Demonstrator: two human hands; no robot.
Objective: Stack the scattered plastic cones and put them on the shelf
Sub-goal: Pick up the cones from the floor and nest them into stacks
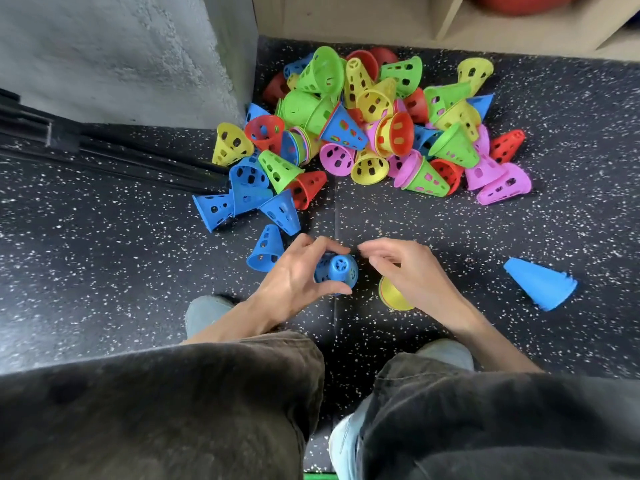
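Early in the task, by the look of it. Left hand (294, 278) curled round a blue cone (337, 273), tip toward the camera, held just above the floor (104, 237). Right hand (408, 271) just beside at 3 o'clock, fingers loosely bent, gripping nothing visible; partly covering a small yellow stack (393, 294) on the floor. Hands near each other, not touching. 1 loose blue cone (265, 252) at 10 o'clock of the left hand, a solid blue cone (540, 284) lying well apart at 3 o'clock. Main heap of cones (363, 133) at 12 o'clock, mostly unsorted, a few nested in short runs. Shelf (450, 19) beyond the heap, also at 12 o'clock; no cones seen on it. Nearly all stacking and all shelving left to do.
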